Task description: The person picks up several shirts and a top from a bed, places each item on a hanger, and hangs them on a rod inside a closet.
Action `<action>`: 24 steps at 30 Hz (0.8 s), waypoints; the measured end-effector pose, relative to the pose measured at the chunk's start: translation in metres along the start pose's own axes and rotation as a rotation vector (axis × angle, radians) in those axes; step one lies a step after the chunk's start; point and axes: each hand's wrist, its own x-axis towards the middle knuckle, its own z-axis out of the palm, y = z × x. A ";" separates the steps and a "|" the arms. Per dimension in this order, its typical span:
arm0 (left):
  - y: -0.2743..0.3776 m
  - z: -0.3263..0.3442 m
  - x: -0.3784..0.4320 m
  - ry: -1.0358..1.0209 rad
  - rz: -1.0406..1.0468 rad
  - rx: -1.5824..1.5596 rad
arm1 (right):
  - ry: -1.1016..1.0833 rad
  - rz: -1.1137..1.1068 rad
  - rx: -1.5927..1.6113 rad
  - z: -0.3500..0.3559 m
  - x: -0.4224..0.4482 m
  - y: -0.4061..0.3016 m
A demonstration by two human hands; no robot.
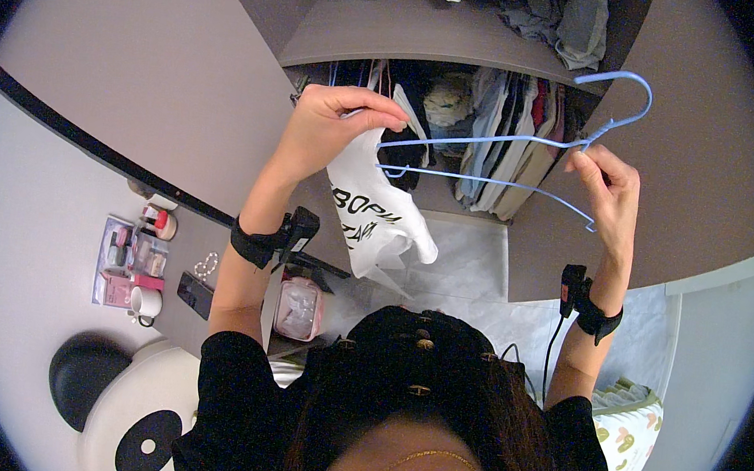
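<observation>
My left hand [332,126] pinches the upper edge of a white garment [379,209] with black lettering, which hangs down in folds. The left end of a blue wire clothes hanger [484,140] reaches into the garment, so that tip is hidden by cloth. On the other side, my right hand [610,187] grips the hanger just below its twisted neck. The hanger's hook points up and curls back to the left, and its right end is bare. Both hands are raised before an open wardrobe.
Clothes hang from a rail in the wardrobe [399,38], with more folded on the shelf above. Its doors stand at left and right. A phone [195,294], a white mug [146,302] and cosmetics lie on a surface at left. Below are a pink-rimmed container [299,309] and a patterned fabric basket [627,434].
</observation>
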 end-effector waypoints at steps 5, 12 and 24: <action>-0.011 0.000 0.005 0.119 0.042 0.038 | -0.086 0.027 0.075 -0.002 -0.006 0.011; -0.011 0.000 0.009 0.063 0.072 0.118 | -0.002 0.067 0.167 0.012 -0.004 0.009; -0.012 0.014 0.019 0.029 0.042 0.040 | -0.191 0.027 -0.069 0.027 0.007 -0.002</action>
